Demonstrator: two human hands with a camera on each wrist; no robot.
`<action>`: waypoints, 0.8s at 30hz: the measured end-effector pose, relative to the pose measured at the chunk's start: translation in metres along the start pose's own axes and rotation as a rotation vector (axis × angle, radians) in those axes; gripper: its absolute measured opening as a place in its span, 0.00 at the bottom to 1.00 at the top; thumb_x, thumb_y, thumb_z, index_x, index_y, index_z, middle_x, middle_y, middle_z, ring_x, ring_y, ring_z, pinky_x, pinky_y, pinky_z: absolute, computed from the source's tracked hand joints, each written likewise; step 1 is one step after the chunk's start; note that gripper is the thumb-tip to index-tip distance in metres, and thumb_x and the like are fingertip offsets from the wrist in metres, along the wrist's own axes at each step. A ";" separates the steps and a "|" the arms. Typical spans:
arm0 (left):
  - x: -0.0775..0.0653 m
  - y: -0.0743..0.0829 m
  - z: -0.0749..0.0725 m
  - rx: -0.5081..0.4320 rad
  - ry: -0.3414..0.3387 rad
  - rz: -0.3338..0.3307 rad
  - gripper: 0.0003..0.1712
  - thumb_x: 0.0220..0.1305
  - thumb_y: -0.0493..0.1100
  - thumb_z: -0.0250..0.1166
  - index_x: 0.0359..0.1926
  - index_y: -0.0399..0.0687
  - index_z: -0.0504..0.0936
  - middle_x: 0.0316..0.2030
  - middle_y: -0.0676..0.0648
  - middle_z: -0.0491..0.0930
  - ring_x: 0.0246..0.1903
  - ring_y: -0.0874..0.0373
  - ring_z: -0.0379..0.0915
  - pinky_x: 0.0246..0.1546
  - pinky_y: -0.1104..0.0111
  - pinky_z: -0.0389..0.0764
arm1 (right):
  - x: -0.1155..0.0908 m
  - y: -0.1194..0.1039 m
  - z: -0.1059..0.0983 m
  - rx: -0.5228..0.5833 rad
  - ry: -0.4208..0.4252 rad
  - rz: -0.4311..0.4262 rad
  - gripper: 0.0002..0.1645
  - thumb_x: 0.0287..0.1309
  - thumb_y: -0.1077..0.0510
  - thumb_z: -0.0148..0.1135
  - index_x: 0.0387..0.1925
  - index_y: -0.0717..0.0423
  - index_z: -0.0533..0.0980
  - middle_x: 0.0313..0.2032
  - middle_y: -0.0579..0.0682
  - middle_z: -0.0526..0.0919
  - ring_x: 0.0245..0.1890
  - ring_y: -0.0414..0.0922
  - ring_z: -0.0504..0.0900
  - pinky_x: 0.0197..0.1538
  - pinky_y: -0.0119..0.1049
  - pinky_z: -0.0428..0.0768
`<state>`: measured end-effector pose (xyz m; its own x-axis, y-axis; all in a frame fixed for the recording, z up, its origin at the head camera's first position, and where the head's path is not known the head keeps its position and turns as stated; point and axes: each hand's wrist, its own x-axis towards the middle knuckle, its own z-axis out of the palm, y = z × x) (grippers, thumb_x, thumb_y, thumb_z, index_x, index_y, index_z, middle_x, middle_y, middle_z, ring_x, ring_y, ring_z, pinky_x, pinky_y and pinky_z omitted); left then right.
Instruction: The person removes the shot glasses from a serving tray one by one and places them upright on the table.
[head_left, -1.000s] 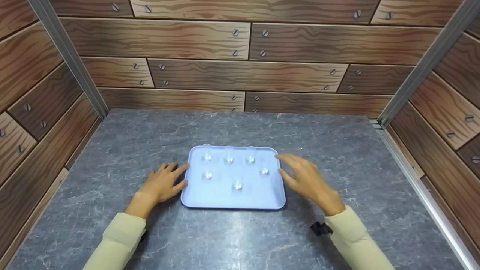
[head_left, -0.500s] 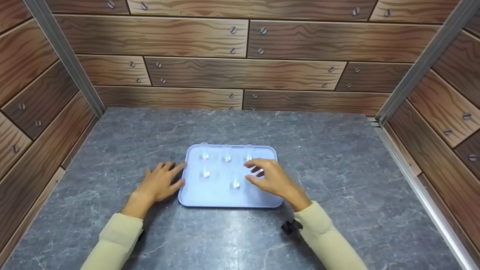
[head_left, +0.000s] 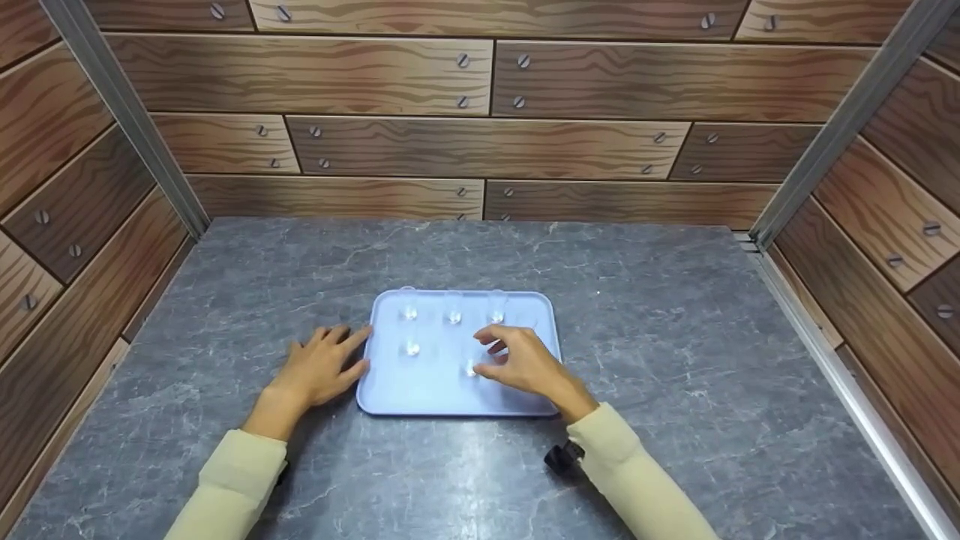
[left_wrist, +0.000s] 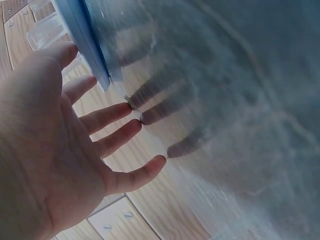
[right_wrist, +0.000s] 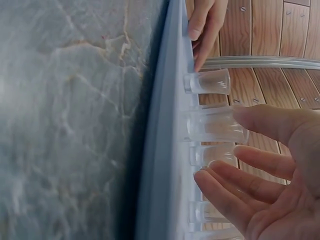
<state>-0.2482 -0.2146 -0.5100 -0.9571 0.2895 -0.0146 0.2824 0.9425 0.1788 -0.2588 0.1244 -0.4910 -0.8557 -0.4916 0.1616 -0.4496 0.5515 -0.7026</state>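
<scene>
A light blue tray (head_left: 420,397) lies on the table and bears several small clear shot glasses, all upright. Along its far side stand three of them, including a middle glass (head_left: 454,316); another glass (head_left: 412,348) is at the left. My right hand (head_left: 525,364) reaches over the tray, thumb and fingers spread around the front glass (right_wrist: 212,124). In the right wrist view the thumb tip is right at that glass's rim, the fingers apart from the thumb. The right hand hides a glass in the head view. My left hand (head_left: 319,367) has straight fingers at the tray's left edge.
The grey marble-patterned table (head_left: 300,262) extends around the tray on all sides. Wood-plank-patterned walls (head_left: 390,146) with metal corner posts (head_left: 840,120) enclose it at the back and both sides.
My right hand has left the tray's right edge and moved left over the tray to the front glass. The left hand stays at the left edge.
</scene>
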 end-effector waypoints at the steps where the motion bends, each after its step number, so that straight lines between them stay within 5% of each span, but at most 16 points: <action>1: 0.000 0.000 0.000 0.000 0.000 -0.002 0.33 0.68 0.63 0.50 0.71 0.64 0.61 0.64 0.40 0.68 0.64 0.38 0.61 0.51 0.28 0.60 | 0.000 0.000 0.001 0.008 -0.001 0.006 0.27 0.48 0.56 0.72 0.50 0.63 0.77 0.46 0.60 0.83 0.43 0.55 0.84 0.45 0.43 0.83; 10: 0.000 0.000 0.001 0.007 0.001 -0.006 0.33 0.68 0.63 0.50 0.71 0.65 0.61 0.64 0.40 0.68 0.64 0.38 0.60 0.52 0.28 0.59 | 0.001 0.004 0.009 0.043 -0.009 0.061 0.25 0.48 0.56 0.73 0.49 0.58 0.79 0.47 0.55 0.83 0.44 0.52 0.84 0.45 0.39 0.84; 24: -0.001 0.002 -0.001 -0.009 -0.019 -0.012 0.33 0.68 0.63 0.49 0.71 0.65 0.59 0.65 0.39 0.66 0.65 0.37 0.59 0.54 0.27 0.57 | 0.003 0.002 0.010 0.071 0.025 0.013 0.18 0.48 0.56 0.73 0.42 0.55 0.80 0.42 0.49 0.85 0.40 0.46 0.85 0.41 0.29 0.82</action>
<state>-0.2468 -0.2137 -0.5084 -0.9591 0.2810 -0.0352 0.2699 0.9446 0.1870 -0.2602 0.1174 -0.4987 -0.8679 -0.4672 0.1690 -0.4200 0.5083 -0.7518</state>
